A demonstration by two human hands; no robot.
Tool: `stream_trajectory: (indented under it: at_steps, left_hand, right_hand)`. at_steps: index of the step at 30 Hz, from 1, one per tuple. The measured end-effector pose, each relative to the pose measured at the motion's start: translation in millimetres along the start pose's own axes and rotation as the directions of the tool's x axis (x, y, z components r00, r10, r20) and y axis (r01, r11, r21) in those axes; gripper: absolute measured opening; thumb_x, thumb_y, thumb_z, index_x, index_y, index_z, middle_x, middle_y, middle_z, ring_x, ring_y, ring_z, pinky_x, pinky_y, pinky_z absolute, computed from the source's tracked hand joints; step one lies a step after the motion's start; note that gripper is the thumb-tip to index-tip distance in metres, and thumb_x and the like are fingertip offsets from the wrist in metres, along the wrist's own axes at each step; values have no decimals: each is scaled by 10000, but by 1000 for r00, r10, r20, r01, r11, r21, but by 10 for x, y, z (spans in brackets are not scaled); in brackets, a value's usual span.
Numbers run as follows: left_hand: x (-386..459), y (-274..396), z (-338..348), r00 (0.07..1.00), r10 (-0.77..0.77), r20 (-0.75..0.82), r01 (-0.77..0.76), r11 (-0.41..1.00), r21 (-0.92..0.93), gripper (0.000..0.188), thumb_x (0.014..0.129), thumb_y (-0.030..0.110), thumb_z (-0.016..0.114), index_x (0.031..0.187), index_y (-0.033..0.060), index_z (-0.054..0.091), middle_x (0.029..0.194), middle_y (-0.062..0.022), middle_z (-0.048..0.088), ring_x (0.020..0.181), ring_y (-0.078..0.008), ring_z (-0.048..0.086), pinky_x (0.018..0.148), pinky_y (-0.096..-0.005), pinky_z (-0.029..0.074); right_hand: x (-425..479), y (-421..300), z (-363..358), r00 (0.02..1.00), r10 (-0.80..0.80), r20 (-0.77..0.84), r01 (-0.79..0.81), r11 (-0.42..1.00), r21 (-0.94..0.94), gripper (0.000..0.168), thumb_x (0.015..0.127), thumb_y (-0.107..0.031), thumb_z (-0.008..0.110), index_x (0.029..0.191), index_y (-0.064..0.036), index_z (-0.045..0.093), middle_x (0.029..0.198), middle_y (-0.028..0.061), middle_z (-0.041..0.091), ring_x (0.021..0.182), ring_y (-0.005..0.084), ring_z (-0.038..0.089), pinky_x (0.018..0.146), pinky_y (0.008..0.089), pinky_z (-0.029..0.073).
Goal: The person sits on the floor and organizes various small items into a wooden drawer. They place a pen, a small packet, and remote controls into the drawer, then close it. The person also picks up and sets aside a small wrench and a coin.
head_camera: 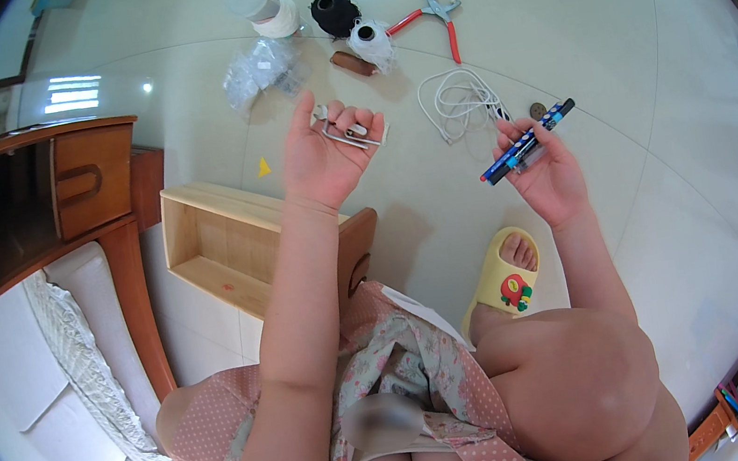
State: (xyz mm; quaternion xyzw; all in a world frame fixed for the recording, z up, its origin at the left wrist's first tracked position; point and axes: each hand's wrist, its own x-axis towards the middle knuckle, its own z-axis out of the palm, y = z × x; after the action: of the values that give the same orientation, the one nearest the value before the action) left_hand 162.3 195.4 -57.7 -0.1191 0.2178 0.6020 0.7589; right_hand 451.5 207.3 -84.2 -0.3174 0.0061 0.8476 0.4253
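My left hand is raised palm up above the tiled floor. Its curled fingers hold an L-shaped metal hex key and other small metal and white pieces, partly hidden by the fingers. Farther right, my right hand grips a bundle of pens, blue and black, lying slantwise across the fingers. Just beyond that hand are a coiled white cable and a round brown disc. Below my left forearm an open wooden drawer with a darker brown front rests on the floor.
Farther out lie red-handled pliers, a black thread cone, a bagged spool, a white yarn cone, a brown object and clear plastic bags. A wooden cabinet stands left. A yellow slipper is near my knee.
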Motion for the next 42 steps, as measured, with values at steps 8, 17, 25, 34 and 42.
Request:
stream_trajectory:
  at_steps: [8,17,25,34,42]
  left_hand:
    - [37,-340,-86,931,-137,-339,279,866,415,225,878,244,545,745,75,480,526,56,232,467,-72,248,464,-227,250]
    - [33,-782,-195,861,-237,-450,479,676,560,181,860,232,547,861,52,525,507,68,211,450,-57,227,438,-226,209]
    - [47,-615,-241,866,-153,-476,391,800,455,142,847,183,536,848,42,521,500,66,196,441,-56,217,430,-222,203]
    - [66,-604,-185,875,-182,-450,350,879,325,221,879,256,506,850,37,519,493,65,203,437,-57,212,422,-217,207]
    - [49,-551,-256,868,-197,-455,356,887,295,198,881,237,495,850,42,514,496,63,214,437,-57,224,420,-215,215]
  right_hand:
    - [44,237,24,994,100,-48,-103,991,-80,233,925,-196,458,1033,0,525,1133,168,565,1008,244,557,897,393,457]
    - [129,305,-181,972,-36,-232,-69,901,-429,190,895,-181,513,981,-13,543,868,102,617,761,195,602,712,330,492]
    - [387,-298,-965,693,-717,-79,-100,13,-995,154,842,-152,529,949,-47,562,720,88,576,615,199,567,594,317,452]
    - [835,-664,-1008,690,-715,115,-218,-357,-909,272,769,-135,542,1013,-17,562,970,177,571,875,343,563,764,413,449]
    - [975,-444,-845,750,-636,182,-161,-442,-882,280,763,-128,564,1028,-39,561,966,152,553,897,337,556,757,418,456]
